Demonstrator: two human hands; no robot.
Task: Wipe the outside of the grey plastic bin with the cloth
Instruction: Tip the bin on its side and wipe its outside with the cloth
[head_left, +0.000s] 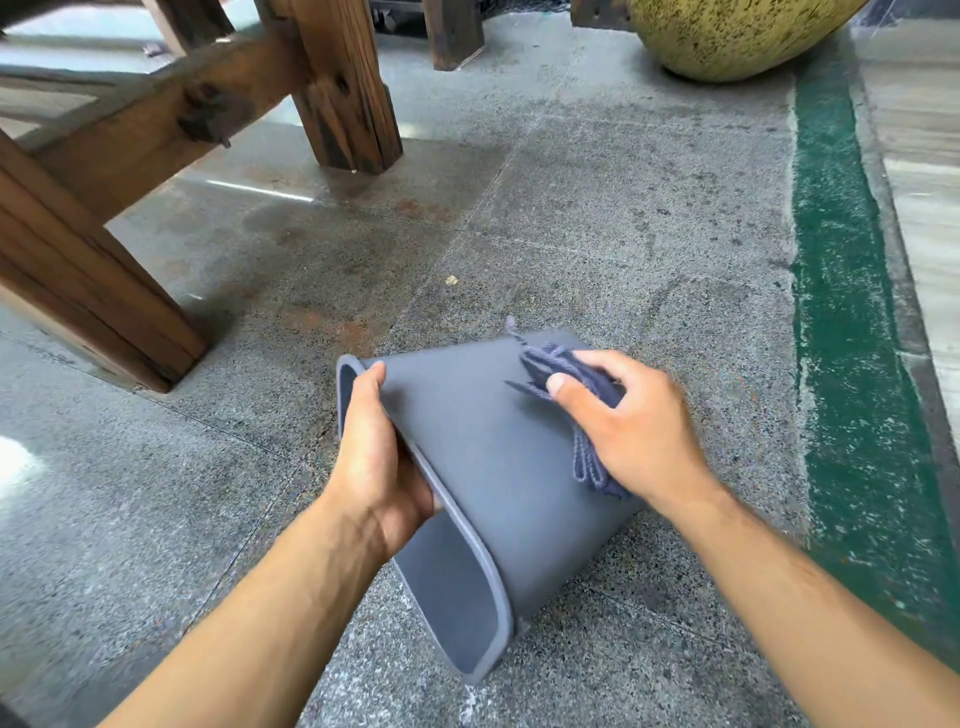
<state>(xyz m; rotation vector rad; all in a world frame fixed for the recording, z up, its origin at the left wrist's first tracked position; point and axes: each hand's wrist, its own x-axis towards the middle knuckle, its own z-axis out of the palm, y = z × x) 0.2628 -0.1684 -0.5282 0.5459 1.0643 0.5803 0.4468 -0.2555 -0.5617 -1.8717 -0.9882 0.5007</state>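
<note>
The grey plastic bin (483, 467) is tipped on its side low over the floor, its open mouth turned toward me and to the left. My left hand (382, 457) grips the rim, thumb on the outer wall and fingers inside. A crumpled blue-grey cloth (563, 366) is pressed flat against the bin's upper outer wall near its base. My right hand (631, 421) holds the cloth there, and part of the cloth hangs out below the palm.
Thick dark wooden table legs (343, 88) and beams stand at the upper left. A big yellow speckled pot (727, 36) sits at the top right. A green painted strip (841, 312) runs down the right side of the speckled concrete floor (571, 208).
</note>
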